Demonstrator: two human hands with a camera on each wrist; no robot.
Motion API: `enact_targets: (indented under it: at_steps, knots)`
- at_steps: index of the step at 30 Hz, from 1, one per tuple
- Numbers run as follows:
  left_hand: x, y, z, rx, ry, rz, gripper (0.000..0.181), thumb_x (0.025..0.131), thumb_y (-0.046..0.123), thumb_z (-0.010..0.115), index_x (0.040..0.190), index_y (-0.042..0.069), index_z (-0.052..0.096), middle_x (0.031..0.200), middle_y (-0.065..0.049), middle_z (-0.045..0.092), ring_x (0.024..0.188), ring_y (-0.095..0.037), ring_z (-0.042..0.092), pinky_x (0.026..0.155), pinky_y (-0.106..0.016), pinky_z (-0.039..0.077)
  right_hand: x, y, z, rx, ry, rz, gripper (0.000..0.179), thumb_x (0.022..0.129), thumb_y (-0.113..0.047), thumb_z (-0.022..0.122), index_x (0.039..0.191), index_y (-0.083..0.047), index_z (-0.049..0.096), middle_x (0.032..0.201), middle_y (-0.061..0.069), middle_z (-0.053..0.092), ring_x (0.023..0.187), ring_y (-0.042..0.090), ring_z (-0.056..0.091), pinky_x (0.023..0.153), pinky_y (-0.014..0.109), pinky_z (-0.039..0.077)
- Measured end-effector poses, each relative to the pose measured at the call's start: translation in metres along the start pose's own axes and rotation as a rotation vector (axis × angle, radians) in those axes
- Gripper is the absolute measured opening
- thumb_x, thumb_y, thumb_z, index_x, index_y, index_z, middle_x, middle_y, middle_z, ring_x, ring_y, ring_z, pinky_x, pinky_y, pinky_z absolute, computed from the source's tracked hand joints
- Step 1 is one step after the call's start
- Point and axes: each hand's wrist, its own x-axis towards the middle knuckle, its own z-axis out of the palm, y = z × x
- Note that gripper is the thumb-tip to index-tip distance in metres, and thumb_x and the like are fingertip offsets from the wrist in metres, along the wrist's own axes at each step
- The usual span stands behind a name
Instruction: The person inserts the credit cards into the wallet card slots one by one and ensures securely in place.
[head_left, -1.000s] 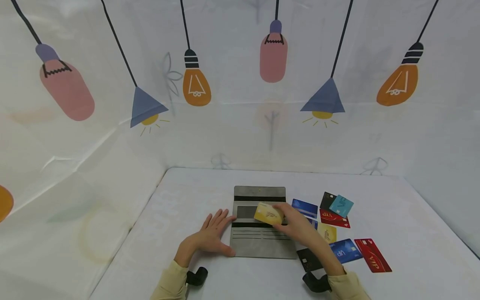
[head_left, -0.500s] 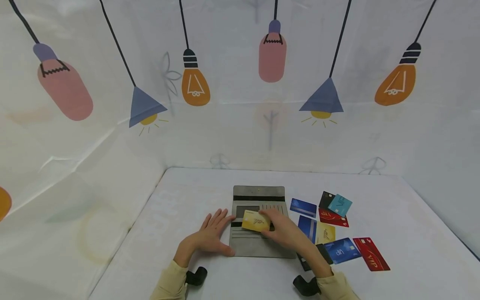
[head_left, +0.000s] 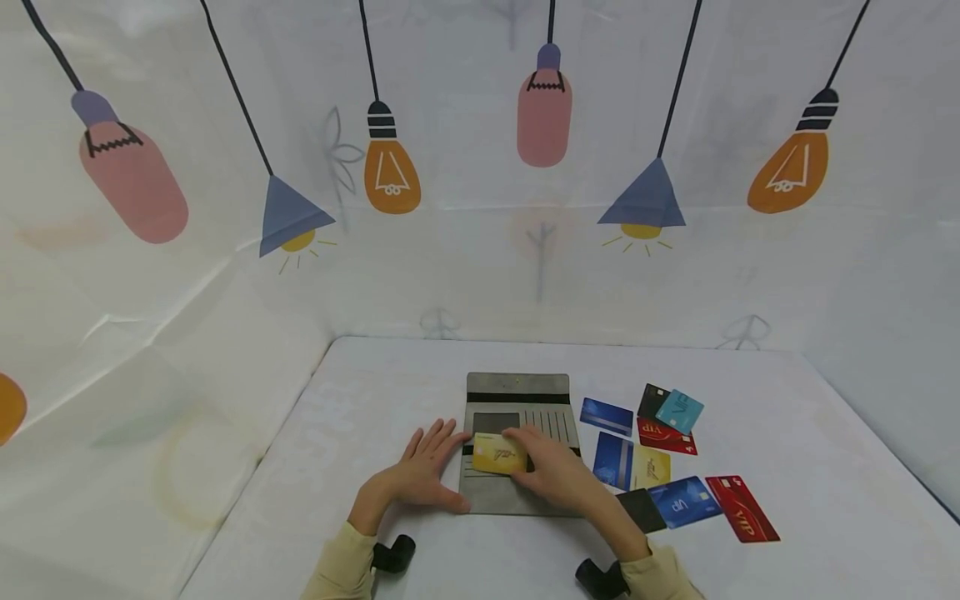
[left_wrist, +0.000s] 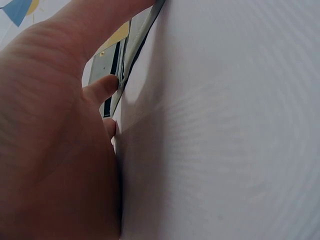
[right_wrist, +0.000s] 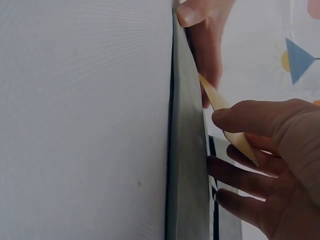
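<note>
The left hand (head_left: pixel 420 473), fingers spread, is bracing the folder (head_left: pixel 551 427) at its left edge while the right hand (head_left: pixel 558 472) is pinching the yellow card (head_left: pixel 493 454), ideally at a shallow tilt.

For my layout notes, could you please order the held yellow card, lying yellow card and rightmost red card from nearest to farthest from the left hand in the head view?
1. Held yellow card, over the grey folder.
2. Lying yellow card, right of the folder.
3. Rightmost red card, farther right.

The white backdrop (head_left: pixel 465 275) bears printed orange bulbs (head_left: pixel 392 171), blue lampshades (head_left: pixel 645 198) and pink lamps (head_left: pixel 544 121) on black cords (head_left: pixel 680 78).
</note>
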Motion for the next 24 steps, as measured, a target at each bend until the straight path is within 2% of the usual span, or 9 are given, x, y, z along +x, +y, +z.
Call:
enact_targets:
  at_steps: [10, 16, 24]
  knots:
    - [-0.001, 0.001, -0.001, 0.007, -0.004, -0.003, 0.105, 0.075, 0.060, 0.077, 0.156, 0.017, 0.027, 0.166, -0.013, 0.009, 0.153, -0.033, -0.001, 0.119, -0.058, -0.002, 0.002, -0.001, 0.009, -0.056, 0.022, -0.033, 0.053, 0.086, -0.013, 0.077, 0.134, -0.011, 0.056, 0.122, 0.004, 0.061, 0.100, 0.017, 0.062, 0.085, 0.039, 0.056]
    - [-0.001, 0.001, -0.001, 0.000, 0.000, 0.010, 0.105, 0.075, 0.058, 0.077, 0.157, 0.018, 0.026, 0.166, -0.013, 0.008, 0.153, -0.034, -0.001, 0.119, -0.059, -0.002, 0.002, -0.001, 0.013, -0.083, 0.069, -0.050, 0.049, 0.086, -0.007, 0.074, 0.132, -0.014, 0.058, 0.120, 0.003, 0.062, 0.098, 0.017, 0.063, 0.080, 0.037, 0.056]
    - [-0.002, 0.003, -0.001, -0.004, 0.005, 0.017, 0.105, 0.075, 0.058, 0.078, 0.156, 0.016, 0.026, 0.166, -0.014, 0.009, 0.153, -0.035, -0.001, 0.119, -0.059, -0.002, 0.000, -0.001, 0.013, -0.078, 0.075, -0.063, 0.049, 0.086, -0.006, 0.074, 0.132, -0.015, 0.059, 0.118, 0.002, 0.061, 0.098, 0.018, 0.063, 0.080, 0.037, 0.056]
